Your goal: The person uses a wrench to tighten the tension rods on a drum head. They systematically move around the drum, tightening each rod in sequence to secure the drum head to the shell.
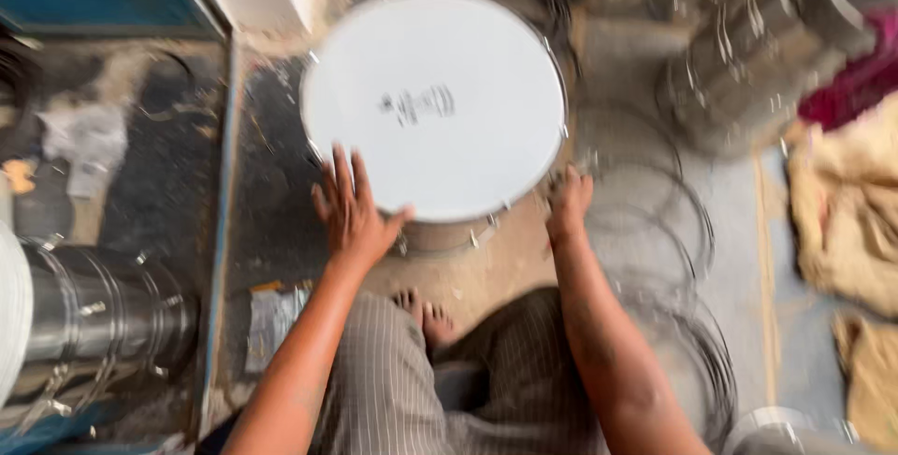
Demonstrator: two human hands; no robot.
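A round drum (435, 104) with a white head and a metal rim stands upright on the floor in front of me. My left hand (352, 214) lies flat on the near left edge of the white head, fingers spread. At the drum's near right rim my right hand (568, 202) is curled against the metal edge; blur hides whether it grips a small thing. My feet (426, 317) show below the drum, between my knees in striped trousers.
Several thin metal hoops (655, 221) lie on the floor to the right. A metal drum shell (103, 315) lies on its side at the left. More metal shells (748, 43) stack at the back right, beside beige and red cloths (851, 193).
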